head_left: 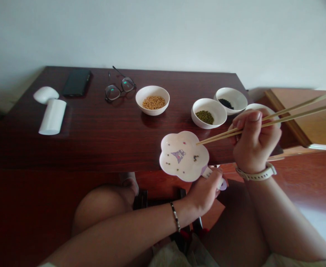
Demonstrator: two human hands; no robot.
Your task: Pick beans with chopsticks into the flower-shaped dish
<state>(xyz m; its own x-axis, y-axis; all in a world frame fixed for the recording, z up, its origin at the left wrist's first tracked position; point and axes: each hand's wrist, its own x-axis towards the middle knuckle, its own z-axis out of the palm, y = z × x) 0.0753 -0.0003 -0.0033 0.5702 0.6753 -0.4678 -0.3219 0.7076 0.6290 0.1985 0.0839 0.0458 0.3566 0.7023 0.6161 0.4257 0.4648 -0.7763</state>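
Observation:
My left hand (pixel 207 191) is closed around the handle of a white flower-shaped plate (pixel 172 142), held at the table's front edge. A purple cartoon figure is printed on the plate, and several small green beans lie scattered in it. In my right hand (pixel 253 142) is a pair of chopsticks (pixel 296 113), their tips together over the plate's right rim. Beyond the plate stands a white bowl with green beans (pixel 206 124). Behind it is a white bowl with black beans (pixel 239 107). Farther left sits a white bowl of yellow soybeans (pixel 153 109).
Another white bowl (pixel 259 106) is partly hidden behind my right hand. Eyeglasses (pixel 120 90), a dark flat box (pixel 76 82) and a white lamp-like device (pixel 52 116) stand on the dark table (pixel 109 141). A wooden piece of furniture (pixel 304 115) adjoins at the right.

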